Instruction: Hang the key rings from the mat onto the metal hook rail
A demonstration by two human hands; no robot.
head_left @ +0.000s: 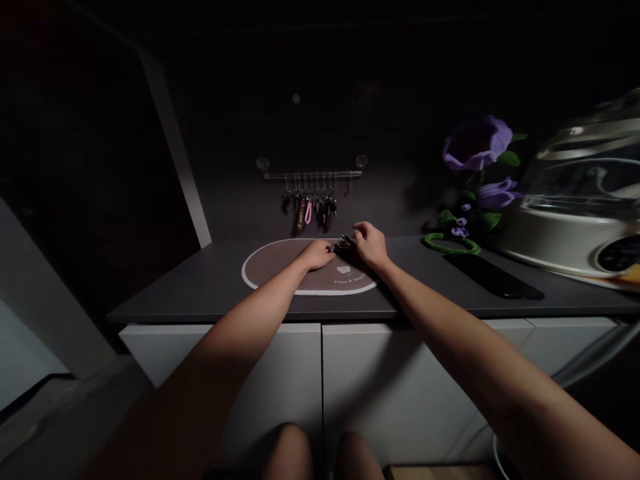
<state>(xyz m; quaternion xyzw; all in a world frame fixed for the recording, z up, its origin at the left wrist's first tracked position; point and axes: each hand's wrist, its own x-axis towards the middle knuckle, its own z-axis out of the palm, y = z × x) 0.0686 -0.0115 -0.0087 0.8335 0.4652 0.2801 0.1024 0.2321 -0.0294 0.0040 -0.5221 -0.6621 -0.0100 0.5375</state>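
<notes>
A small bunch of keys point(345, 242) with a metal ring is between my two hands, just above the brown oval mat point(273, 267). My left hand point(317, 255) is closed at the left end of the bunch, with thumb and fingers pinched together. On the other side, my right hand point(371, 244) has its fingers curled and closed at the keys' right end. Dim light hides the exact grip of the fingertips. Behind the hands, a clear rail point(313, 175) on the wall carries several hooks with hanging keys point(327, 210) and a pink strap point(309, 212).
The mat lies on a dark countertop point(200, 280) above white cabinet doors point(280, 360). To the right are a black phone-like slab point(493, 275), purple artificial flowers point(480, 143) with a green ring base point(453, 244), and a large white appliance point(565, 233) with a clear upper part.
</notes>
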